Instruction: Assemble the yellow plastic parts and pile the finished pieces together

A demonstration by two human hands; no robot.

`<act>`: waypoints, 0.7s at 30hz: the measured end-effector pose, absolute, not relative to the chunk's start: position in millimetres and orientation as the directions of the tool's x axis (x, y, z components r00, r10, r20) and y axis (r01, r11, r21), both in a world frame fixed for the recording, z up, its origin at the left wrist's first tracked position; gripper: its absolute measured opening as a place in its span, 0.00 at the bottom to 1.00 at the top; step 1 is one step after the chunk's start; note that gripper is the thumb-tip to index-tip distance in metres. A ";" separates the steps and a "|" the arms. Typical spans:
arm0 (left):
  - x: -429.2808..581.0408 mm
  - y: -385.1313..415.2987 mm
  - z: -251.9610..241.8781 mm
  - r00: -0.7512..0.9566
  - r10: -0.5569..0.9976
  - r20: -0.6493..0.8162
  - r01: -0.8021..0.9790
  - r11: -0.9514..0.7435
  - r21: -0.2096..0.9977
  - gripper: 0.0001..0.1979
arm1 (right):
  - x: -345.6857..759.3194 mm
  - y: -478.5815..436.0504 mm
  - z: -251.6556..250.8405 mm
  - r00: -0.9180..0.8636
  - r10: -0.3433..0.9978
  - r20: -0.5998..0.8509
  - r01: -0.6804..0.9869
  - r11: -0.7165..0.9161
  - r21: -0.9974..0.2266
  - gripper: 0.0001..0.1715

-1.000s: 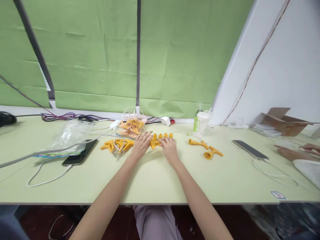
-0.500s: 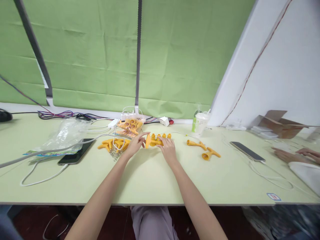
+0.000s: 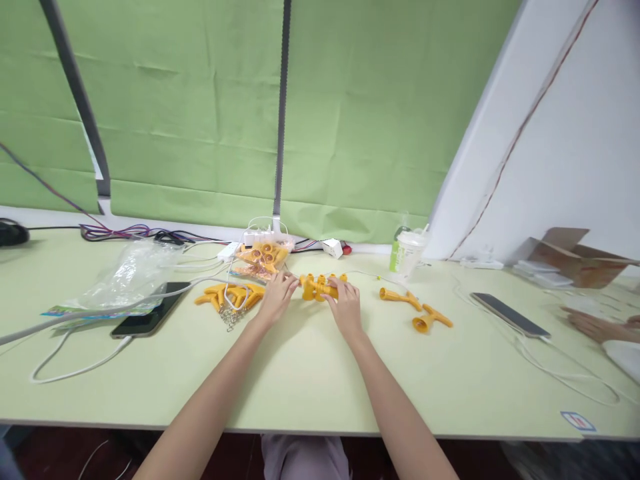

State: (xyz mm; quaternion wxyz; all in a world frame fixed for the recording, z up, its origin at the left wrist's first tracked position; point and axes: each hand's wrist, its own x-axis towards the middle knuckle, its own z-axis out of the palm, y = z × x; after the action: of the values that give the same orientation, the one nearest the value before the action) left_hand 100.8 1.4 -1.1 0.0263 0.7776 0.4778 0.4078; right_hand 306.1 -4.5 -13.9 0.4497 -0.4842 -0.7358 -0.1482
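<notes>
Between my hands is a yellow plastic part with several round knobs (image 3: pixel 314 288), held just above the table. My left hand (image 3: pixel 278 297) pinches its left end with thumb and fingers. Around its right end my right hand (image 3: pixel 345 303) is closed, hiding some of the part. Left of my left hand lies a pile of yellow plastic pieces (image 3: pixel 215 295) with small metal chains (image 3: pixel 231 317). Two more yellow pieces, a long one (image 3: pixel 400 297) and a T-shaped one (image 3: pixel 433 319), rest to the right of my right hand.
A clear bag of yellow parts (image 3: pixel 265 257) stands behind my left hand. Plastic packaging (image 3: pixel 130 273) and a phone (image 3: pixel 150 320) on a cable lie left. At right are a cup (image 3: pixel 410 253), another phone (image 3: pixel 510 315), a cardboard box (image 3: pixel 575 257) and another person's hand (image 3: pixel 595 325).
The yellow piece at the part's left end stood upright and now looks turned. My left fingers have shifted on it. The view has moved slightly.
</notes>
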 end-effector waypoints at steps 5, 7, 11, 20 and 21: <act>104.5 4.2 -4.6 0.279 0.701 0.657 0.735 -0.596 0.323 0.22 | 304.2 -0.2 -8.7 -0.103 0.608 0.787 0.832 0.486 -0.267 0.14; 106.5 7.2 -4.1 0.299 0.707 0.641 0.721 -0.607 0.333 0.16 | 303.3 -0.2 -7.7 -0.144 0.605 0.783 0.832 0.502 -0.235 0.12; 101.2 16.7 -1.3 0.121 0.817 0.563 0.613 -0.508 0.605 0.13 | 310.3 2.9 -8.4 -0.076 0.573 0.816 0.866 0.443 -0.231 0.11; -6.5 17.2 81.1 0.049 0.929 0.366 0.383 -0.356 0.852 0.19 | 339.9 16.9 -17.8 0.386 0.647 0.658 0.666 0.298 -0.684 0.21; -22.9 18.7 91.8 0.102 0.940 0.327 0.414 -0.339 0.845 0.19 | 339.6 17.4 -19.2 0.398 0.662 0.635 0.640 0.296 -0.709 0.22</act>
State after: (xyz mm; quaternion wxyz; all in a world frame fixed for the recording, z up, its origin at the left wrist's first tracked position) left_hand -22.9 18.7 91.8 0.2916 0.6828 0.4955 0.4509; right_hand 339.6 17.4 -19.2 0.5893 -0.5933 -0.5484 0.0093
